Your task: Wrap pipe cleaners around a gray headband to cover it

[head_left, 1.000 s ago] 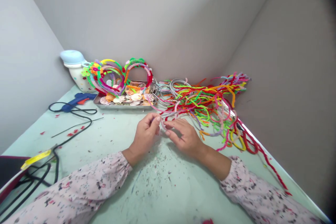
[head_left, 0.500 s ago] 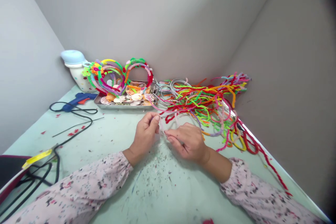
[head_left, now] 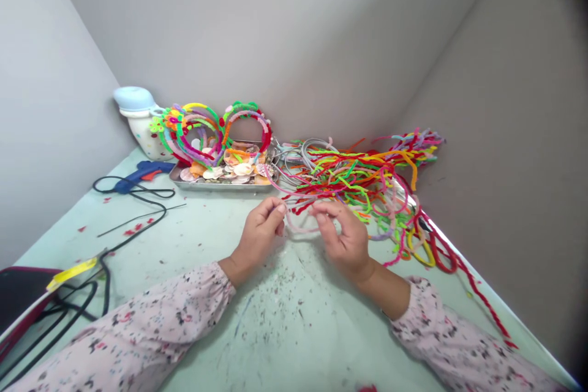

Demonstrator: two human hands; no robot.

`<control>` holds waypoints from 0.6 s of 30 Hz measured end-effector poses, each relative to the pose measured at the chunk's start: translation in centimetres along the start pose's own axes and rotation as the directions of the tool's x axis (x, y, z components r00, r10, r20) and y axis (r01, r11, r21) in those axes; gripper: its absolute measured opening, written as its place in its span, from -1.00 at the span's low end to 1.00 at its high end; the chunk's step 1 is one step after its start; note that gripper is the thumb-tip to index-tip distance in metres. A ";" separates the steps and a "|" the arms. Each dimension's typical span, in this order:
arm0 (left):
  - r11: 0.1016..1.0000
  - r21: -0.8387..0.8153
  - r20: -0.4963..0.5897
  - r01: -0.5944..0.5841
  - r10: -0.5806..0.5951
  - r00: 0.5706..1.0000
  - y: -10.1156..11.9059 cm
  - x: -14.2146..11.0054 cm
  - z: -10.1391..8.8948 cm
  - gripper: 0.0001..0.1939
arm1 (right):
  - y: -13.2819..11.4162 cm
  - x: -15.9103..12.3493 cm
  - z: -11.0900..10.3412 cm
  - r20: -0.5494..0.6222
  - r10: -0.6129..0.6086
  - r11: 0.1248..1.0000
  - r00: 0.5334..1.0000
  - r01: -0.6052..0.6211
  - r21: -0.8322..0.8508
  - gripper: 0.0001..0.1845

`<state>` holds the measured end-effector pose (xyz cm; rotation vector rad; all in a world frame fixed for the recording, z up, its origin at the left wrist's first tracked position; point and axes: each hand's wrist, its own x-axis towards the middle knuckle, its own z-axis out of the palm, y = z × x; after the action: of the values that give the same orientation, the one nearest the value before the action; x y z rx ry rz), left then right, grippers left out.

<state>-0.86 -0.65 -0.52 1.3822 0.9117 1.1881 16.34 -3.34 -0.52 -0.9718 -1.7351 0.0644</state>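
Note:
My left hand (head_left: 260, 234) pinches one end of a pale pink pipe cleaner (head_left: 299, 228) just above the green table. My right hand (head_left: 345, 237) grips the other part of the same pipe cleaner, fingers curled, so the piece sags in a loop between the two hands. Just beyond my fingers lies a tangled heap of coloured pipe cleaners (head_left: 362, 180) in red, green, yellow, pink and purple.
A metal tray (head_left: 220, 184) of seashells holds several pipe-cleaner-wrapped headbands (head_left: 215, 128). A blue glue gun (head_left: 142, 173) with a black cable (head_left: 119, 239) lies left. A white jar (head_left: 140, 119) stands in the corner. Grey walls close in behind and to the right.
My right hand has moved right and lifted, turning its fingers upward, and the pink pipe cleaner now bends into a loop between my hands. The view shifted slightly.

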 end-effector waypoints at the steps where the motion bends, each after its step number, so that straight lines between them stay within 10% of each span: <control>1: 1.000 0.002 0.021 0.004 -0.004 1.000 0.1 -0.1 0.1 -0.79 | 0.1 0.2 0.1 -0.025 0.014 0.999 1.000 -0.015 -0.031 -0.77; 18: 0.941 0.335 0.096 -0.039 0.007 0.995 0.1 -0.6 0.3 -0.83 | 0.7 0.6 0.5 0.138 0.012 0.990 0.990 0.008 -0.143 -0.89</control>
<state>-0.71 -1.27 -0.53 1.7106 1.0697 1.0052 16.29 -2.31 -0.59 -1.0961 -1.8867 0.0085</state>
